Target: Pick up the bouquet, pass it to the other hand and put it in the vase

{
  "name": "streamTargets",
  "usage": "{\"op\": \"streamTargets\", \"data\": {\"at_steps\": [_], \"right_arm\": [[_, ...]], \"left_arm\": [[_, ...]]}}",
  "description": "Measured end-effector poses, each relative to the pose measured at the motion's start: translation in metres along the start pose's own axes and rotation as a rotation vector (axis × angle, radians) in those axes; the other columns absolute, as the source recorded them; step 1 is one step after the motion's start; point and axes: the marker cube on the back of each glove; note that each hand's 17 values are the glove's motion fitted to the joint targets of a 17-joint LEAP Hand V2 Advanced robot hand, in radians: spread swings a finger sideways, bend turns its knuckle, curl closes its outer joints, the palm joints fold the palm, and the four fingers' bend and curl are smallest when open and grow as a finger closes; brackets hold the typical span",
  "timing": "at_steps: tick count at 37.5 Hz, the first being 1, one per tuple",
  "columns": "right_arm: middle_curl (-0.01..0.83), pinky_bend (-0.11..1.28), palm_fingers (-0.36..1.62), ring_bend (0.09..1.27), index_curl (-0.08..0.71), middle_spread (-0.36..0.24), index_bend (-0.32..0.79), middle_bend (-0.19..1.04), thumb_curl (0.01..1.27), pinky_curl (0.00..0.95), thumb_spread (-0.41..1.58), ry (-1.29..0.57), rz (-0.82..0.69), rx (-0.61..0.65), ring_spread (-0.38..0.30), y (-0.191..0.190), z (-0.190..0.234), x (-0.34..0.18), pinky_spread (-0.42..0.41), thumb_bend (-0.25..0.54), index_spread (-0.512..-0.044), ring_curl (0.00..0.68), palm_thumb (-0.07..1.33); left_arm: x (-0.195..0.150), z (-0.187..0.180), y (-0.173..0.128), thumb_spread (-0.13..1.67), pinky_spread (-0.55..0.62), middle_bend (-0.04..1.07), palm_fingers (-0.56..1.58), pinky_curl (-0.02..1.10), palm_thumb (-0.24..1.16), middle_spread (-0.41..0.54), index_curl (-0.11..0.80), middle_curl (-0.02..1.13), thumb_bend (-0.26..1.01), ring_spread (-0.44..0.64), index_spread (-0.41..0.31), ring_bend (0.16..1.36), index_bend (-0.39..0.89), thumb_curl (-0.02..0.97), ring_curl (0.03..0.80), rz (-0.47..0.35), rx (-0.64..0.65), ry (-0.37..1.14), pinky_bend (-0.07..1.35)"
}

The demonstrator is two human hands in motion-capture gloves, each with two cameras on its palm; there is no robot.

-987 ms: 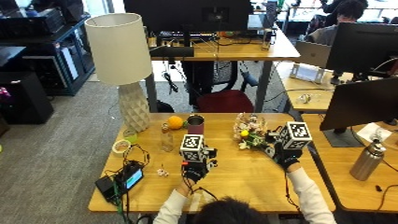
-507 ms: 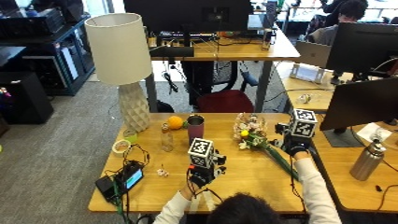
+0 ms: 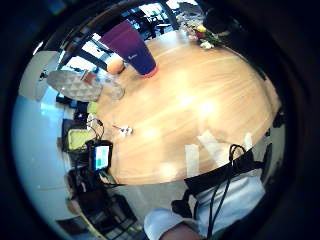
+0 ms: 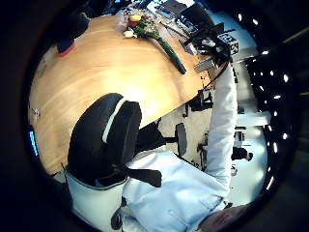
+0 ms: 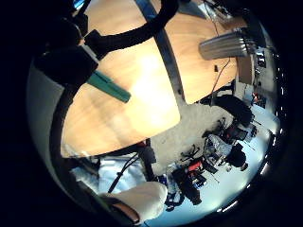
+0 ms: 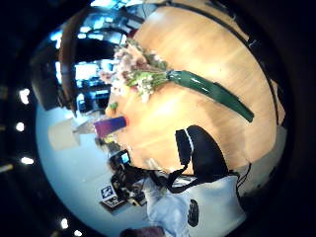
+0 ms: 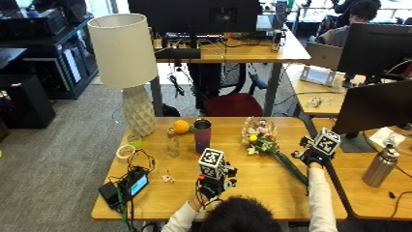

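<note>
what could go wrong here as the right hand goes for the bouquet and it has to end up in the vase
The bouquet lies flat on the table with the right hand beside its stem end; a grip that far from the blooms may let the flower head droop or swing. The purple vase stands upright close to a small glass bottle and an orange, so the left hand could knock one while inserting the stems.
</note>
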Motion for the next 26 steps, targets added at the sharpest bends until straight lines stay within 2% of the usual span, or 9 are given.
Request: {"op": "streamTargets", "data": {"at_steps": [2, 5, 7, 11, 13, 17, 21, 23, 26], "right_arm": [[0.399, 0.62, 0.62, 0.61, 0.096, -0.020, 0.07, 0.38, 0.32, 0.363, 1.05, 0.005, -0.004, 0.009, -0.008, 0.007, 0.011, 0.004, 0.177, 0.030, -0.194, 0.366, 0.67], [0.402, 0.61, 0.63, 0.61, 0.099, -0.024, 0.07, 0.38, 0.33, 0.361, 1.05, 0.029, 0.041, -0.070, -0.030, 0.062, 0.015, 0.002, 0.167, 0.017, -0.192, 0.368, 0.69], [0.403, 0.61, 0.63, 0.62, 0.101, -0.026, 0.07, 0.38, 0.33, 0.361, 1.05, 0.033, 0.043, -0.139, -0.044, 0.083, 0.023, 0.001, 0.163, 0.006, -0.191, 0.370, 0.69], [0.409, 0.57, 0.63, 0.62, 0.111, -0.042, 0.08, 0.38, 0.34, 0.353, 1.03, 0.005, -0.046, -0.250, -0.065, 0.087, 0.051, -0.001, 0.135, -0.007, -0.189, 0.376, 0.72], [0.410, 0.56, 0.65, 0.61, 0.125, -0.046, 0.11, 0.37, 0.35, 0.351, 1.03, 0.006, -0.052, -0.277, -0.076, 0.085, 0.062, 0.000, 0.130, -0.010, -0.205, 0.375, 0.73], [0.412, 0.55, 0.73, 0.59, 0.149, -0.051, 0.13, 0.37, 0.36, 0.342, 1.02, 0.107, 0.104, -0.124, -0.098, 0.065, 0.076, 0.009, 0.108, -0.009, -0.241, 0.368, 0.77], [0.422, 0.54, 0.82, 0.57, 0.174, -0.065, 0.15, 0.38, 0.38, 0.341, 1.00, 0.183, 0.129, 0.077, -0.129, 0.048, 0.075, 0.010, 0.065, 0.009, -0.252, 0.368, 0.84], [0.419, 0.55, 0.89, 0.55, 0.195, -0.073, 0.18, 0.35, 0.39, 0.344, 0.99, 0.196, 0.136, 0.101, -0.143, 0.046, 0.075, 0.010, 0.016, 0.018, -0.253, 0.369, 0.88], [0.415, 0.55, 0.96, 0.54, 0.217, -0.077, 0.17, 0.31, 0.40, 0.344, 0.98, 0.190, 0.114, 0.021, -0.158, 0.056, 0.078, 0.006, -0.040, 0.014, -0.251, 0.374, 0.91]], "left_arm": [[-0.001, 0.001, -0.001, 1.19, 0.29, 0.17, 0.52, 0.24, 0.26, 0.005, 0.403, 0.34, -0.02, 0.09, -0.098, 0.38, 0.21, 0.225, 0.292, 0.000, 0.004, 0.002, 0.17], [-0.002, 0.007, -0.005, 1.19, 0.29, 0.17, 0.52, 0.24, 0.26, 0.005, 0.409, 0.34, -0.02, 0.09, -0.099, 0.38, 0.21, 0.228, 0.294, 0.000, 0.005, 0.007, 0.17], [-0.002, 0.007, -0.003, 1.19, 0.29, 0.17, 0.52, 0.24, 0.26, 0.005, 0.412, 0.34, -0.02, 0.09, -0.100, 0.38, 0.21, 0.230, 0.296, 0.000, -0.007, 0.006, 0.17], [-0.005, 0.013, -0.005, 1.19, 0.29, 0.17, 0.52, 0.25, 0.26, 0.005, 0.419, 0.34, -0.02, 0.09, -0.100, 0.38, 0.20, 0.233, 0.298, -0.005, -0.014, 0.010, 0.16], [-0.007, 0.015, -0.007, 1.19, 0.29, 0.17, 0.52, 0.25, 0.26, 0.004, 0.422, 0.35, -0.02, 0.09, -0.100, 0.37, 0.20, 0.235, 0.300, -0.008, -0.016, 0.011, 0.16], [-0.008, 0.012, -0.004, 1.19, 0.29, 0.17, 0.52, 0.25, 0.26, 0.007, 0.428, 0.35, -0.02, 0.09, -0.101, 0.37, 0.20, 0.238, 0.303, -0.016, -0.025, 0.006, 0.16], [-0.007, 0.010, -0.002, 1.19, 0.29, 0.17, 0.52, 0.25, 0.26, 0.008, 0.433, 0.35, -0.02, 0.09, -0.101, 0.37, 0.20, 0.240, 0.305, -0.014, -0.028, 0.013, 0.16], [-0.005, 0.011, -0.003, 1.19, 0.29, 0.17, 0.52, 0.25, 0.26, 0.008, 0.435, 0.35, -0.02, 0.10, -0.102, 0.37, 0.21, 0.241, 0.306, -0.008, -0.027, 0.020, 0.16], [-0.005, 0.013, -0.003, 1.20, 0.29, 0.17, 0.52, 0.25, 0.26, 0.008, 0.437, 0.35, -0.02, 0.10, -0.102, 0.37, 0.21, 0.243, 0.308, -0.006, -0.036, 0.018, 0.16]]}}
